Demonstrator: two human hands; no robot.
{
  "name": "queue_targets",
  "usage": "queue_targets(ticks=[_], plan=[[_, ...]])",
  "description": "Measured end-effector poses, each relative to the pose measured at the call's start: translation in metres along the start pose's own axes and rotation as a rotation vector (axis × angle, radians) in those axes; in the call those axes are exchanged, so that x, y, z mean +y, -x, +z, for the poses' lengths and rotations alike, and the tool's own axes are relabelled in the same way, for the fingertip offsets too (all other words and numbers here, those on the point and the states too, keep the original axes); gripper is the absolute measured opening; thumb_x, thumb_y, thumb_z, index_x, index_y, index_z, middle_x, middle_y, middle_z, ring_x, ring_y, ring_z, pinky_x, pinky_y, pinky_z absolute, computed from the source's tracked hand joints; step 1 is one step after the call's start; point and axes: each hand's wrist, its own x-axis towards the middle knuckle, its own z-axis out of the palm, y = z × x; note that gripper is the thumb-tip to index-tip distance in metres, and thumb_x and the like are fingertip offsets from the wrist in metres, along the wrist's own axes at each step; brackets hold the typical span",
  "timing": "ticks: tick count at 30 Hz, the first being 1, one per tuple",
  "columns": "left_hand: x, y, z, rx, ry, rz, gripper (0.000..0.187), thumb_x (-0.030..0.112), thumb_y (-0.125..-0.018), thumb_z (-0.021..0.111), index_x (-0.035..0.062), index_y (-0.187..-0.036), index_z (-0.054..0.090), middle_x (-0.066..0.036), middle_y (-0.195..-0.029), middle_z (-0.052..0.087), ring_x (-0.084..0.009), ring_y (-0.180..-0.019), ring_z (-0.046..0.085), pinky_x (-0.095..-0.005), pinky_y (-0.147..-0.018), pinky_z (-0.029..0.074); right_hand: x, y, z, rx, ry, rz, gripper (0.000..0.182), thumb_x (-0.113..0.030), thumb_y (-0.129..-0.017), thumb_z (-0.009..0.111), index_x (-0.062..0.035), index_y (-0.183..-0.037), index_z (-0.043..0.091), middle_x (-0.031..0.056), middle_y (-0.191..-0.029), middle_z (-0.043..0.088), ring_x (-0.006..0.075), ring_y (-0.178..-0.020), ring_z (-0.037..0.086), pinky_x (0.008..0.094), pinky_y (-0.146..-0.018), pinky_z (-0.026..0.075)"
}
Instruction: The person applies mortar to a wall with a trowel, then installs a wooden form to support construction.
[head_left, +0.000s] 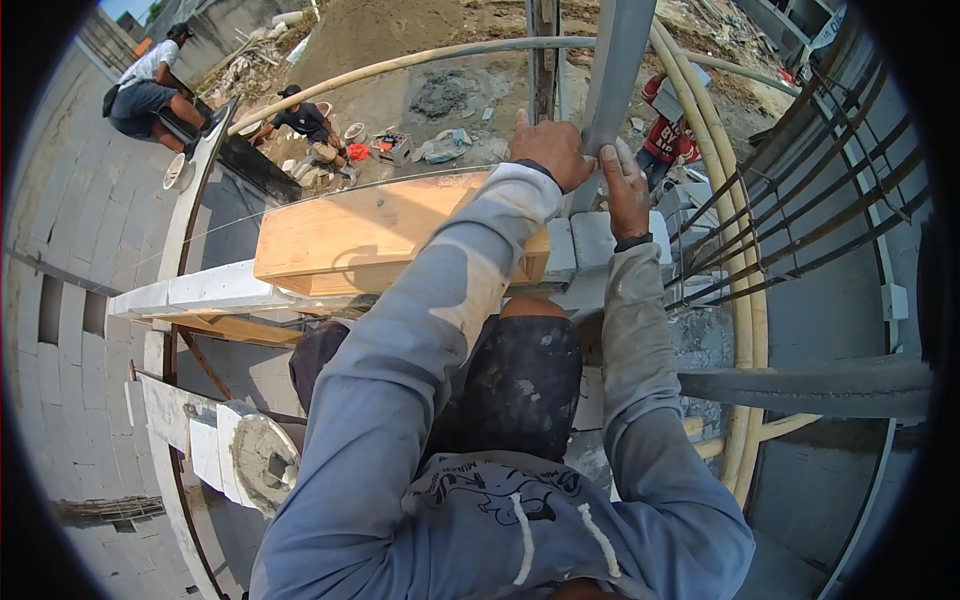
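Probably stiff and heavy, that post (617, 75) wants edge holds: your right hand (627, 190) clasps it; left hand (552, 154) curled, grip unclear.

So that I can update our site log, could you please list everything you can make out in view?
Upright square metal post: one, grey, top centre
Long boxy wooden form: one, pale brown, centre
Rectangular masonry blocks: several, whitish, beside the form's right end
Round bamboo poles: several, yellowish, right and top
Long steel rods: several, brown, upper right
Horizontal straight beam: one, grey, lower right
Round container of paste: one, grey contents, lower left
Co-workers: three, white, black and red tops, upper left and upper right
Ground clutter: uncountable, mixed, top
Shorts: one pair, dark, lower centre
Left hand: one, grey sleeve, at the post
Right hand: one, grey sleeve, right of post
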Motion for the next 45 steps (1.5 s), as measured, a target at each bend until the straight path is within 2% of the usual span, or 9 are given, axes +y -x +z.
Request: queue_targets(ticks=[5,9,13,17,20,23,27,35,45], plan=[[-0.016,0.014,-0.008,0.011,0.064,0.009,0.043,0.040,-0.077,0.063,0.0054,-0.102,0.064,-0.021,-0.094,0.063,-0.0338,-0.096,0.058,-0.0479,-0.107,0.020,-0.015,0.017,0.013,0.257,0.195,-0.097,0.047,-0.032,-0.091,0.053,-0.0006,-0.126,0.047,0.0138,-0.119,0.052,0.0197,-0.107,0.051,0.0295,-0.093,0.037],[-0.066,0.070,-0.051,0.513,0.172,0.328,0.035,0.034,-0.082,0.060,0.0080,-0.106,0.062,-0.022,-0.101,0.061,-0.0369,-0.093,0.058,-0.0515,-0.102,0.029,-0.013,0.055,0.007,0.291,0.183,-0.101,0.045,-0.028,-0.090,0.053,0.0008,-0.124,0.047,0.0161,-0.119,0.052,0.0234,-0.108,0.052,0.0351,-0.092,0.041],[-0.127,0.177,-0.112,0.662,0.370,-0.154,0.035,0.027,-0.085,0.061,0.0025,-0.110,0.061,-0.015,-0.101,0.065,-0.0208,-0.093,0.061,-0.0328,-0.084,0.045,0.013,0.094,-0.002,-0.078,0.352,-0.022,0.053,-0.032,-0.085,0.060,-0.0004,-0.125,0.047,0.0179,-0.121,0.051,0.0280,-0.111,0.051,0.0373,-0.094,0.041],[-0.224,0.291,-0.090,1.094,0.700,-0.539,0.036,0.020,-0.089,0.056,-0.0080,-0.112,0.055,-0.016,-0.108,0.060,-0.0202,-0.101,0.056,-0.0310,-0.091,0.042,0.015,0.101,0.000,-0.302,0.602,-0.063,0.071,-0.041,-0.074,0.069,-0.0019,-0.128,0.044,0.0196,-0.125,0.049,0.0338,-0.117,0.046,0.0401,-0.098,0.036],[-0.283,0.341,-0.035,0.944,0.716,-0.670,0.047,0.017,-0.085,0.061,-0.0092,-0.121,0.046,-0.021,-0.119,0.052,-0.0225,-0.111,0.050,-0.0303,-0.094,0.039,0.018,0.094,0.005,-0.506,0.835,-0.115,0.096,-0.048,-0.056,0.078,-0.0045,-0.131,0.039,0.0199,-0.129,0.044,0.0370,-0.122,0.038,0.0422,-0.104,0.029],[-0.290,0.345,-0.003,0.678,0.819,-0.741,0.067,0.018,-0.078,0.068,-0.0096,-0.130,0.035,-0.024,-0.128,0.043,-0.0253,-0.117,0.045,-0.0303,-0.096,0.036,0.006,0.083,0.018,-0.617,0.706,-0.063,0.097,-0.049,-0.052,0.080,-0.0057,-0.130,0.040,0.0193,-0.129,0.043,0.0364,-0.124,0.036,0.0412,-0.104,0.029],[-0.311,0.340,0.029,0.446,0.638,-0.711,0.075,0.026,-0.075,0.071,-0.0090,-0.131,0.034,-0.026,-0.128,0.043,-0.0300,-0.117,0.044,-0.0341,-0.098,0.034,0.027,0.075,0.014,-0.725,0.847,0.127,0.099,-0.052,-0.051,0.080,-0.0122,-0.132,0.039,0.0168,-0.133,0.040,0.0339,-0.129,0.028,0.0477,-0.108,0.011],[-0.315,0.318,0.029,0.433,0.220,-0.535,0.050,0.030,-0.075,0.071,-0.0026,-0.110,0.057,-0.021,-0.106,0.060,-0.0302,-0.099,0.058,-0.0347,-0.084,0.043,0.026,0.061,0.006,-0.931,0.897,0.264,0.105,-0.062,-0.052,0.075,-0.0154,-0.136,0.034,0.0163,-0.138,0.036,0.0333,-0.133,0.021,0.0551,-0.105,-0.005],[-0.303,0.296,0.029,0.417,0.341,-0.597,0.032,0.028,-0.079,0.067,0.0005,-0.095,0.065,-0.020,-0.096,0.063,-0.0323,-0.090,0.060,-0.0365,-0.079,0.044,0.041,0.062,0.001,-0.917,1.065,0.054,0.107,-0.063,-0.053,0.073,-0.0129,-0.138,0.030,0.0170,-0.139,0.030,0.0299,-0.134,0.018,0.0533,-0.107,-0.009]])
